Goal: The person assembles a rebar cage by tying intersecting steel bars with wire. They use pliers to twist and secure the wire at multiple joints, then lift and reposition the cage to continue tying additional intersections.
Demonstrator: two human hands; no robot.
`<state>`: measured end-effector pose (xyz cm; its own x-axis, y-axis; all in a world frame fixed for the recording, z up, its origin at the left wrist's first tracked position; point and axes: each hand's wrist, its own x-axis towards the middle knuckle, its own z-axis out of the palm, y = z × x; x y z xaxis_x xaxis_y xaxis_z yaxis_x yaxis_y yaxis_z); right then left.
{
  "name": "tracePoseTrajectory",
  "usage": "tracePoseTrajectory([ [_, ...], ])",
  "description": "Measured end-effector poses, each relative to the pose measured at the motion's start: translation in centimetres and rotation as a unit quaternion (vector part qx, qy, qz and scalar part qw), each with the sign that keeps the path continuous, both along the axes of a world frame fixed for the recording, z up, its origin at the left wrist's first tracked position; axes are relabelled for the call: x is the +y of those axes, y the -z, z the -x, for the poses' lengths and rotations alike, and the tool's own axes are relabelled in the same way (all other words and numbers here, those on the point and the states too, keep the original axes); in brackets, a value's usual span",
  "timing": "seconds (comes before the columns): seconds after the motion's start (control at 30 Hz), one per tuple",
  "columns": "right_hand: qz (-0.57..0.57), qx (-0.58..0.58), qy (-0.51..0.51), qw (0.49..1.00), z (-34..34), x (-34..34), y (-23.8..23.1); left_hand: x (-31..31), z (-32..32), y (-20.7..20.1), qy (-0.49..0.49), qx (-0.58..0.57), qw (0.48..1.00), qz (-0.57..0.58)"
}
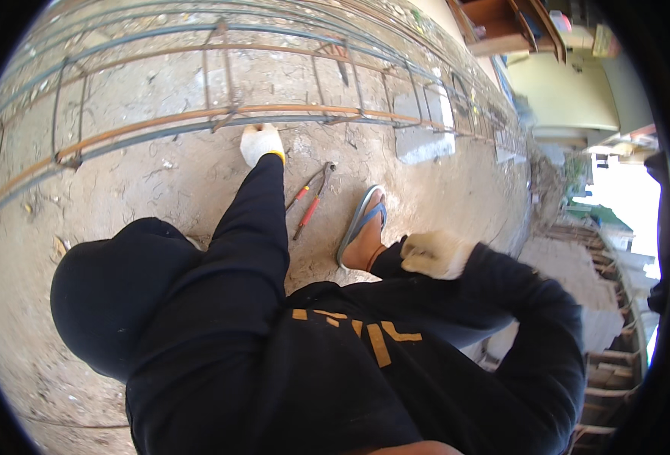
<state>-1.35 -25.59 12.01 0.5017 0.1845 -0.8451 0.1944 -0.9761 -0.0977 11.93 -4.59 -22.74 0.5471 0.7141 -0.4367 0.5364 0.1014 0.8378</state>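
Rebar cage (229, 111) stretches across the dirt ground (160, 163) in front of us, its long bars, some rusty and some blue-grey, joined by thin hoops. Our gloved left hand (262, 144) is at its near edge, touching or just beside the bars; the fingertips are hidden, so we cannot tell whether they grip. Our right hand (437, 255), also gloved, is near our bent leg, its fingers seemingly curled, but blur keeps us from telling whether it is closed. We judge the cage heavy and stiff, though likely to sag or twist over its length, with rough rust that should give gloves good friction. Long bars close to a hoop look the best hold; the thin hoops may bend. Red-handled pincers (307, 218) lie between our left hand and sandalled foot (368, 233).
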Motion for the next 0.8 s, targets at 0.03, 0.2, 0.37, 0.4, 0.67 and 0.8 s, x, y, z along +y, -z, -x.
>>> tracePoseTrajectory([
  [0.03, -0.008, -0.023, -0.007, 1.0, -0.7, -0.6, -1.0, -0.2, 0.2, -0.1, -0.024, -0.023, 0.999, 0.007],
  [0.2, -0.041, -0.044, -0.069, 0.996, -6.7, -4.3, -1.1, -0.4, 2.0, -1.8, -0.054, -0.087, 0.993, -0.06],
  [0.37, -0.042, -0.072, -0.27, 0.959, -13.5, -7.9, 8.6, -1.4, 2.4, -1.5, -0.026, -0.19, 0.977, -0.088],
  [0.4, -0.049, -0.099, -0.268, 0.957, -14.7, -8.0, 11.8, -1.5, 2.2, -1.1, -0.028, -0.207, 0.977, -0.051],
  [0.67, -0.296, -0.36, -0.108, 0.878, -23.3, -3.4, 31.1, -1.2, 0.2, 0.0, 0.017, -0.257, 0.961, 0.105],
  [0.8, -0.279, -0.363, -0.105, 0.883, -24.7, -1.6, 33.2, -2.9, -0.8, -2.2, 0.003, -0.228, 0.97, 0.081],
])
